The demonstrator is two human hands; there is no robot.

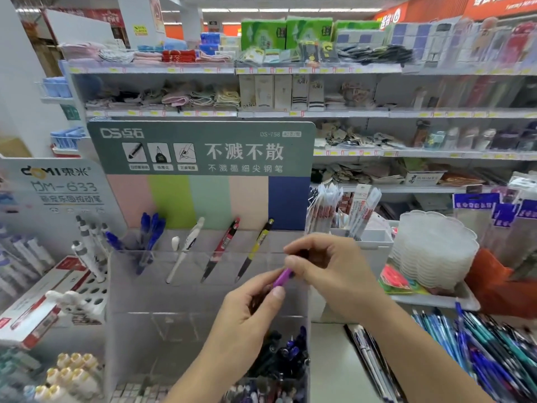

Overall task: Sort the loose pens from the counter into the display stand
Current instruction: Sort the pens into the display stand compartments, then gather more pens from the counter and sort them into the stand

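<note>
You held one purple pen (283, 277) between both hands, just in front of the clear display stand (203, 301). Your left hand (247, 312) pinched its lower end with thumb and curled fingers; your right hand (328, 269) gripped its upper end, fingers curled round it. In the stand's back row stood two or three blue pens (149, 239) in one slot, then one white pen (186, 250), one red pen (222, 250) and one yellow-and-black pen (255, 248), each leaning in its own slot. A front compartment held a heap of dark pens (282, 356), too tangled to count. Many loose blue and teal pens (479, 353) lay on the counter (328, 359) to your right.
</note>
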